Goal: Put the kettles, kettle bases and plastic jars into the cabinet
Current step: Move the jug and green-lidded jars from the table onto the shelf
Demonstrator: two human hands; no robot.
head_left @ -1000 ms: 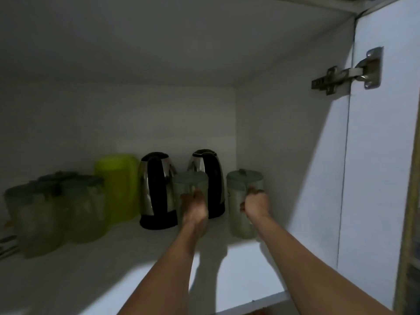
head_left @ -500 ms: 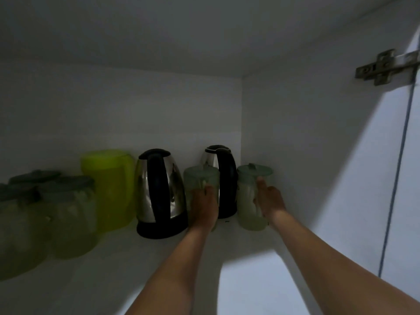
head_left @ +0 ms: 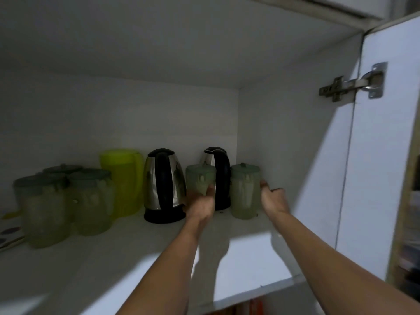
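Observation:
Two steel-and-black kettles (head_left: 163,185) (head_left: 219,173) stand at the back of the cabinet shelf (head_left: 102,264). In front of the right kettle are two pale green plastic jars with lids. My left hand (head_left: 201,205) wraps the lower part of the left jar (head_left: 200,179), fingers around it. The right jar (head_left: 244,192) stands on the shelf near the cabinet's right wall. My right hand (head_left: 272,198) is at its right side, thumb touching it, fingers spread apart. No kettle base shows on its own.
A yellow-green pitcher (head_left: 122,178) stands left of the kettles. Several more lidded plastic jars (head_left: 63,205) crowd the shelf's left side. The open cabinet door (head_left: 386,160) with its metal hinge (head_left: 352,85) is at the right.
The view has pulled back from the shelf. My right hand has slid off the right jar to its side and its fingers have spread. My left hand stays on the left jar.

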